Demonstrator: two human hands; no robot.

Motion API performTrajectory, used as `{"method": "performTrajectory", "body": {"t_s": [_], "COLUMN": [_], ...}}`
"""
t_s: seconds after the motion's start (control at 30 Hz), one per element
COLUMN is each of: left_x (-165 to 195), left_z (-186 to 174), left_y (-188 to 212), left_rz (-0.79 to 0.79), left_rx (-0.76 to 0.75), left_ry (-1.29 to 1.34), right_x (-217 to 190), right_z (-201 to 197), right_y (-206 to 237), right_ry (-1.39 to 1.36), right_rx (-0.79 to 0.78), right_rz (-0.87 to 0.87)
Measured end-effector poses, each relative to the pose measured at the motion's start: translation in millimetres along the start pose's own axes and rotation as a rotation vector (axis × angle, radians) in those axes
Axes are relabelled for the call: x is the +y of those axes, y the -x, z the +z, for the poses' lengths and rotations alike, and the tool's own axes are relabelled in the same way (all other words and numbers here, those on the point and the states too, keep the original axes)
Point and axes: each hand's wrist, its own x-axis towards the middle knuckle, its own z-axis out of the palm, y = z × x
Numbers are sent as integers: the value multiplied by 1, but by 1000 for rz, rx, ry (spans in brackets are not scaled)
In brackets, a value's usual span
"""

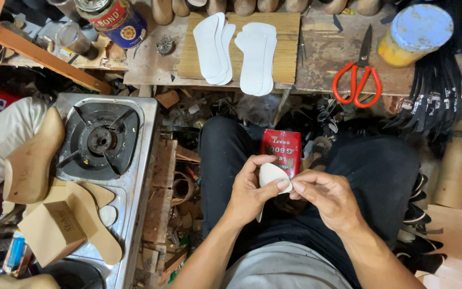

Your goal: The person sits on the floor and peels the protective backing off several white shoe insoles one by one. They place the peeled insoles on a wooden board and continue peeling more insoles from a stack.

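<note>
While both hands work over the lap, left hand [249, 190] pinches a white insole piece [271, 174] — right hand [324, 195] fingertips closed on its edge, steadying it — red can [280, 150] beneath.

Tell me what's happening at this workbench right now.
A seated person holds a small white insole piece over their lap, the left hand gripping it and the right hand pinching its edge. A red tin sits between their knees. White insole cutouts lie on a wooden board ahead, beside red-handled scissors. A gas burner and a wooden shoe last sit to the left.
</note>
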Motion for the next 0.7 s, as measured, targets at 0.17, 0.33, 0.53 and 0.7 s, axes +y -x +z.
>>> {"method": "performTrajectory", "body": {"t_s": [0.17, 0.33, 0.53, 0.7], "left_x": [-2, -3, -2, -2], "left_z": [0, -2, -1, 0], "left_y": [2, 4, 3, 4], "left_rz": [31, 40, 45, 47], "left_rx": [47, 52, 44, 51], "left_ry": [-7, 5, 32, 34], "right_x": [2, 3, 2, -1], "right_z": [3, 5, 5, 6], "right_y": [1, 1, 2, 2], "right_ry": [-17, -72, 16, 17], "right_rx": [21, 12, -11, -5], "right_rz": [56, 59, -13, 0]}}
